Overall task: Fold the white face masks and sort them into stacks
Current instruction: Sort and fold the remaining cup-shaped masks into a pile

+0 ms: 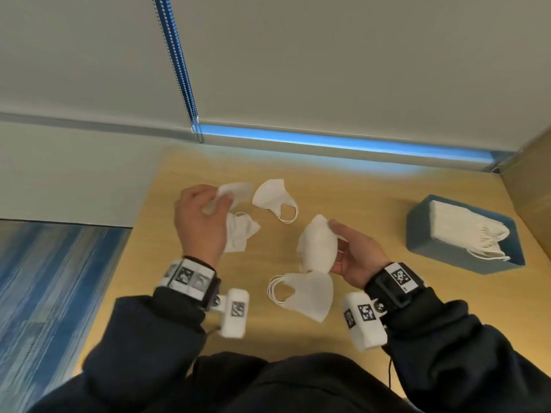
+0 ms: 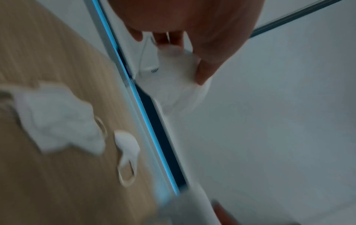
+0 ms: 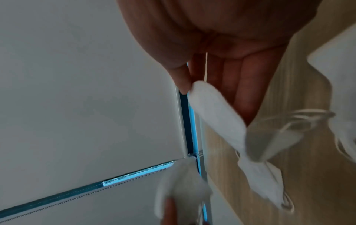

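From my feed: left hand (image 1: 198, 222) is up over the far-left part of the wooden table (image 1: 372, 204), fingers curled round a crumpled white mask (image 1: 235, 190) — lifted, not on the surface. The left wrist view confirms it: thumb and fingers pinch that mask (image 2: 179, 79) with an ear loop dangling, though the picture is blurred.

Right hand (image 1: 354, 257) holds a folded mask (image 1: 317, 244) between thumb and fingers, just above the near-centre of the table. In the right wrist view the thumb tip presses the mask's (image 3: 215, 109) upper end against the fingers.

On the table itself:
- an unfolded, rumpled mask (image 1: 241, 234) just right of my left wrist, partly hidden by the hand
- a folded mask (image 1: 272, 196) at the far centre, ear loops pointing towards me and to the right
- a small stack of folded masks (image 1: 307, 293) directly under the right hand's mask, loops to the left — I can't count the layers

Blue box (image 1: 423, 234) sits at the right, well apart from both hands, with a bundle of masks (image 1: 468, 231) standing in it, loops spilling toward its near-right end.

Dark sleeves (image 1: 447, 338) and wrist cameras on both arms.
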`<state>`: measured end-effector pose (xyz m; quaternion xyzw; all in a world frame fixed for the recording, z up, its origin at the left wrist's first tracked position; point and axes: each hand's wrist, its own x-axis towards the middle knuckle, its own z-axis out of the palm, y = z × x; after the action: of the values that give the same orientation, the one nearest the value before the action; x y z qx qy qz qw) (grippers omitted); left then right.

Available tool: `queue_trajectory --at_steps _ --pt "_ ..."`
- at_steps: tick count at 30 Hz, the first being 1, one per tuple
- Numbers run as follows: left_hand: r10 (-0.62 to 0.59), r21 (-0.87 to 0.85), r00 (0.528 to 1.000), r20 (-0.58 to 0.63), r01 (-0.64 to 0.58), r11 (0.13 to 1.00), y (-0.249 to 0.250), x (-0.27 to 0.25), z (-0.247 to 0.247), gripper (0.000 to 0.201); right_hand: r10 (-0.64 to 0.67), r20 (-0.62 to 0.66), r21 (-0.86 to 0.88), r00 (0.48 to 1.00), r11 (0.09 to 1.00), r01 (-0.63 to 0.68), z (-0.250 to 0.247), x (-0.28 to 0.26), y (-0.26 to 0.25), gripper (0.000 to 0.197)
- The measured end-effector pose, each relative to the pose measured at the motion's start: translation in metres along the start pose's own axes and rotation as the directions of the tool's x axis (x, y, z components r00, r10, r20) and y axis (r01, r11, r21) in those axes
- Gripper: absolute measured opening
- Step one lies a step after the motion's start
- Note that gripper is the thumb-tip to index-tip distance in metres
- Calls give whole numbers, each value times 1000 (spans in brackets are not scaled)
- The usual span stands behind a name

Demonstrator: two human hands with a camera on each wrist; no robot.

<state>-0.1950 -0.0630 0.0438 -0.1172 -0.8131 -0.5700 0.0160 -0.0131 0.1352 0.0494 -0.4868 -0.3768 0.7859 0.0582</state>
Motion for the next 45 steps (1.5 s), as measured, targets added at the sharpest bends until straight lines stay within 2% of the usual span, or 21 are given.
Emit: queue_trajectory --at_steps 1,3,4,6,7,9,11,13,15,17,18,20,21,22,24,26,30,33,38,41,45 --pt "50 -60 998 36 -48 997 13 -19 7 8 18 20 39 1000 999 -19 6 -2 3 22" --pt "167 -61 958 234 -157 986 20 -50 24 5 28 79 117 996 992 -37 17 -7 7 28" --pt "264 9 901 345 -284 959 17 -61 31 8 21 107 134 994 990 -35 21 -8 8 35" --pt "407 104 755 515 -526 844 3 -74 40 20 -19 131 89 991 996 8 23 -11 9 42" --pt "407 103 718 564 -551 828 -1 -76 41 25 -51 128 39 990 998 46 22 -12 9 39" --pt "355 73 702 617 -501 863 0 -74 37 32 -104 107 -42 989 993 109 16 -12 12 32" --pt "280 18 707 649 -382 924 5 -69 31 35 -126 96 -92 987 987 135 10 -12 15 29" --pt "173 2 739 652 -229 973 11 -58 26 30 -140 122 -121 983 980 155 7 -13 15 29" --pt "102 70 801 590 -176 982 14 -45 23 24 -148 186 -149 971 973 177 5 -15 13 32" --pt "51 96 820 571 -128 987 14 -35 21 33 -155 270 -177 950 962 207 4 -19 12 34" --pt "33 58 795 606 -85 995 14 -33 21 40 -160 307 -186 938 957 225 4 -22 12 35" --pt "15 -65 683 730 48 997 15 -33 23 49 -177 352 -199 919 945 258 4 -26 11 38" --pt "15 -123 629 778 129 984 14 -35 25 48 -182 363 -201 914 943 267 4 -27 10 39" --pt "18 -168 599 800 195 966 13 -37 27 44 -182 368 -199 912 943 268 4 -27 10 39" --pt "20 -209 601 799 245 947 12 -40 28 33 -177 359 -212 917 941 265 3 -28 10 35" --pt "8 -184 619 785 221 958 9 -42 28 21 -185 318 -256 930 928 272 2 -29 11 22" --pt "-25 -138 647 762 200 970 6 -45 28 19 -237 243 -308 941 901 306 -1 -29 14 8" --pt "-35 -132 679 733 193 972 5 -47 27 15 -230 269 -328 935 891 313 -3 -29 17 8" --pt "-45 -130 683 729 202 971 1 -48 28 10 -234 304 -338 923 880 334 -3 -29 19 21" --pt "-58 -133 696 716 218 967 -2 -47 29 18 -249 296 -327 922 881 343 -2 -30 19 28" --pt "-54 -159 715 697 227 961 -2 -48 29 21 -252 270 -335 929 880 336 -2 -30 19 21"
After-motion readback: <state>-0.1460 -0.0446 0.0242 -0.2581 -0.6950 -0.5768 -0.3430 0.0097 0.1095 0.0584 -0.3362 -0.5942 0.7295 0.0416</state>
